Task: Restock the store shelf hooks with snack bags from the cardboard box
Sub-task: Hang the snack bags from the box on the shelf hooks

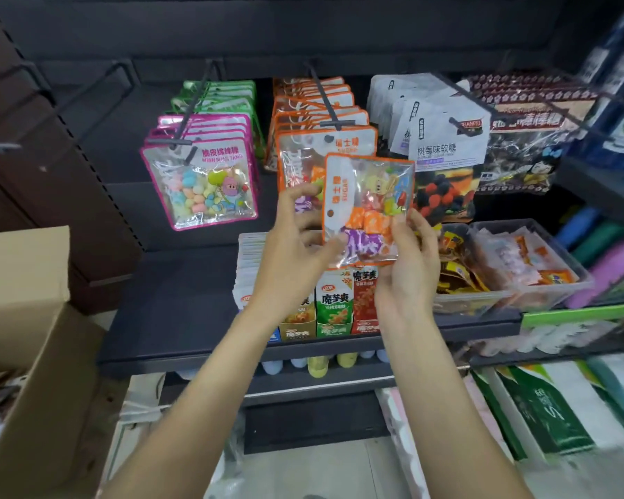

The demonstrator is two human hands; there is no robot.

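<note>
We see a dark metal store shelf [181,311] with peg hooks [330,99] above, cardboard box [26,318] open at left edge. Clear plastic bin [541,293] on the shelf holds small wrapped snacks. Pink-edged candy bags [202,185] hang left. Our left hand [296,239] and right hand [407,261] both pinch one glossy orange-edged snack bag [368,207], turned sideways before the hanging orange bags [317,120].
</note>
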